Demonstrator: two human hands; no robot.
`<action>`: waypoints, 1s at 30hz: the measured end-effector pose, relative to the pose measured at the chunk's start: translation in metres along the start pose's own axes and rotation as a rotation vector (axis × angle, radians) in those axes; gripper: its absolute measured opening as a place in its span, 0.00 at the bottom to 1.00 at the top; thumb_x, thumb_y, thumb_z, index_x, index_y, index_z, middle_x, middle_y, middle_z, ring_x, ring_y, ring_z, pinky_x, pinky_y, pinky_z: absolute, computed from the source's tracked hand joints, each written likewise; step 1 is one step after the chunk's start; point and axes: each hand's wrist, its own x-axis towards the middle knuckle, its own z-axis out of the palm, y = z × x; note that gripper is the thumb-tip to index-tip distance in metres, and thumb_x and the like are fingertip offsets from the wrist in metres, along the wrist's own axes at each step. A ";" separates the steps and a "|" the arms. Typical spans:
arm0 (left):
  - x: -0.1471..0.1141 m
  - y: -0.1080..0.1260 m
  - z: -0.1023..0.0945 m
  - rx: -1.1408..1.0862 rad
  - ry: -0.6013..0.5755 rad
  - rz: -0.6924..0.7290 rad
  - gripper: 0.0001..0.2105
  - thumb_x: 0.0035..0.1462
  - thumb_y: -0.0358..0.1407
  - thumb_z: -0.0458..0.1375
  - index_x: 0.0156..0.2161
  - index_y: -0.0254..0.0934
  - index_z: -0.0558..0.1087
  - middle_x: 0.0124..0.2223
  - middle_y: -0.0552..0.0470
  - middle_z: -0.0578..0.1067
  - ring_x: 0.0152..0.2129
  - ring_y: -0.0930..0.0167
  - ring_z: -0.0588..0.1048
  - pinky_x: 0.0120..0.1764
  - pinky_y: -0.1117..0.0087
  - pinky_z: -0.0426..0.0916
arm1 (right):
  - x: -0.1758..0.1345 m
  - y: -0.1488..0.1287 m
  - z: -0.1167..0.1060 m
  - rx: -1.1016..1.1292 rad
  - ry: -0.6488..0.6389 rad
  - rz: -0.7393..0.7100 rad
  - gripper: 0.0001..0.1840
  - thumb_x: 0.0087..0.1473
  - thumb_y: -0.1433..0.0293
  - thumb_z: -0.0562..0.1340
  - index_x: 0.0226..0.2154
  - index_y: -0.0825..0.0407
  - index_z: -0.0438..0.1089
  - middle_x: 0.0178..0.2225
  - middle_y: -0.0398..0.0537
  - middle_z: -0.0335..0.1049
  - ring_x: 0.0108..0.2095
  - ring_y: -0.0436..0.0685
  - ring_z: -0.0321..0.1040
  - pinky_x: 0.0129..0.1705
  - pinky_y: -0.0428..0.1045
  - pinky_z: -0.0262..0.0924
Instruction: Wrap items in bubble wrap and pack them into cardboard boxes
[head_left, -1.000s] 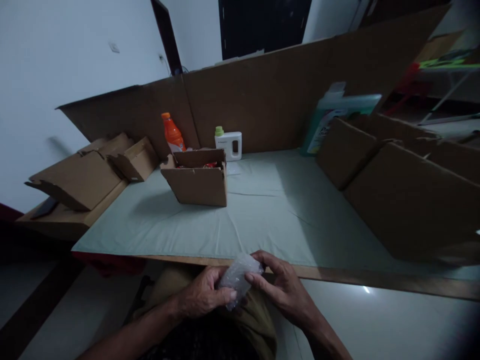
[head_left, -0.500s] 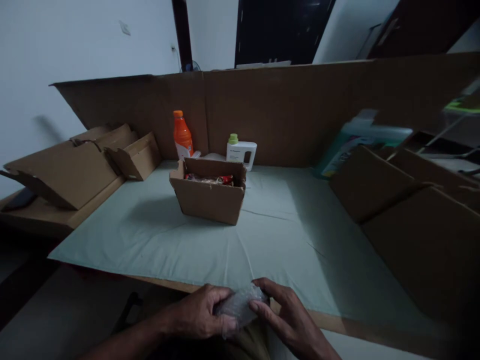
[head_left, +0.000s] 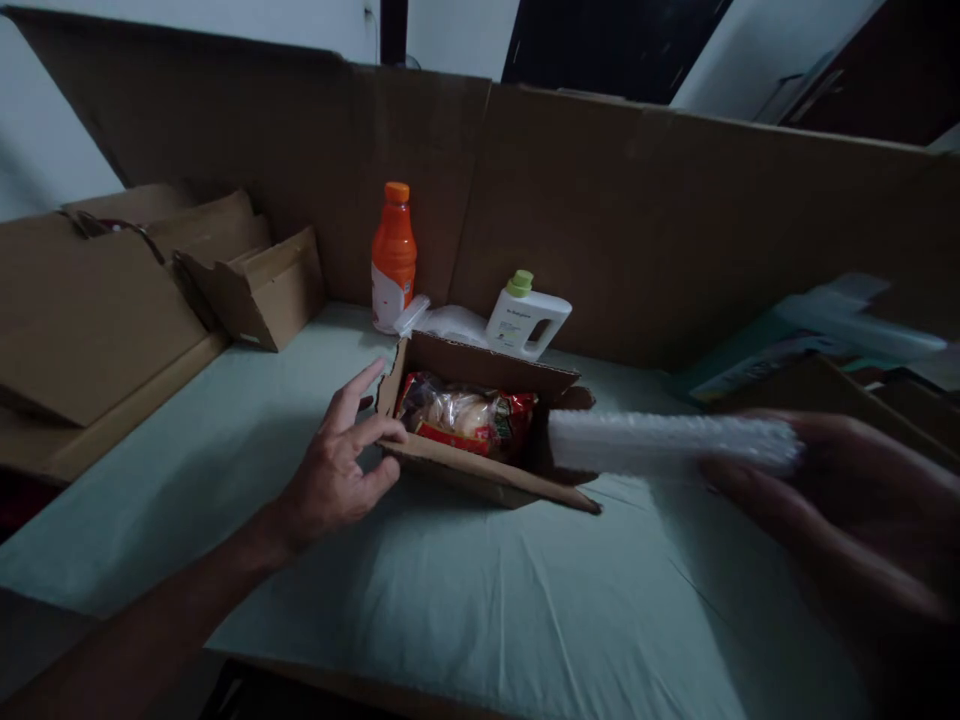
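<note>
My left hand (head_left: 337, 465), fingers apart, is at the left end of a small cardboard box (head_left: 480, 480), its fingertips at the rim. Inside the box lies a clear and red plastic package (head_left: 465, 410) with pale round pieces in it. My right hand (head_left: 840, 500), smeared by motion, grips one end of a bubble-wrapped package (head_left: 667, 445). The far end of this whitish package reaches to the box's right end, in front of its opening; whether it touches the box I cannot tell. What the wrap contains is hidden.
Behind the box stand an orange bottle (head_left: 395, 250) and a white jug with a green cap (head_left: 529, 318), a clear plastic item (head_left: 450, 322) between them. Cardboard boxes (head_left: 90, 310) line the left. A teal container (head_left: 810, 330) is at right. A cardboard wall (head_left: 600, 220) closes the back.
The bubble-wrapped package went from both hands near the table's front edge to my right hand alone, up beside the box. My left hand let go and moved to the box. The view shifted closer.
</note>
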 end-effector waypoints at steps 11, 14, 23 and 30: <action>-0.014 -0.012 0.004 -0.210 -0.014 -0.078 0.12 0.51 0.25 0.62 0.40 0.40 0.79 0.70 0.45 0.59 0.62 0.56 0.67 0.57 0.61 0.69 | 0.067 -0.056 0.093 -0.069 -0.483 -0.383 0.11 0.56 0.62 0.64 0.36 0.52 0.76 0.22 0.40 0.70 0.20 0.47 0.61 0.22 0.43 0.52; -0.016 -0.012 0.003 -0.103 -0.049 -0.032 0.12 0.54 0.24 0.58 0.41 0.40 0.77 0.70 0.45 0.58 0.61 0.61 0.69 0.53 0.65 0.72 | 0.080 -0.058 0.080 -0.255 -0.623 -0.394 0.11 0.55 0.65 0.63 0.37 0.53 0.77 0.24 0.42 0.71 0.22 0.48 0.63 0.25 0.45 0.53; -0.015 -0.011 0.002 -0.034 -0.046 -0.055 0.07 0.58 0.31 0.58 0.41 0.41 0.76 0.62 0.46 0.67 0.56 0.63 0.73 0.50 0.65 0.75 | 0.067 -0.033 0.085 -0.680 -1.033 -0.626 0.11 0.59 0.69 0.60 0.34 0.50 0.80 0.36 0.51 0.80 0.39 0.59 0.75 0.45 0.52 0.59; -0.012 -0.003 0.008 -0.040 0.042 -0.108 0.07 0.56 0.32 0.59 0.41 0.42 0.76 0.64 0.50 0.67 0.60 0.61 0.69 0.59 0.59 0.70 | 0.059 -0.019 0.104 -0.809 -1.044 -0.704 0.08 0.56 0.74 0.63 0.31 0.51 0.79 0.33 0.50 0.80 0.37 0.58 0.74 0.45 0.53 0.56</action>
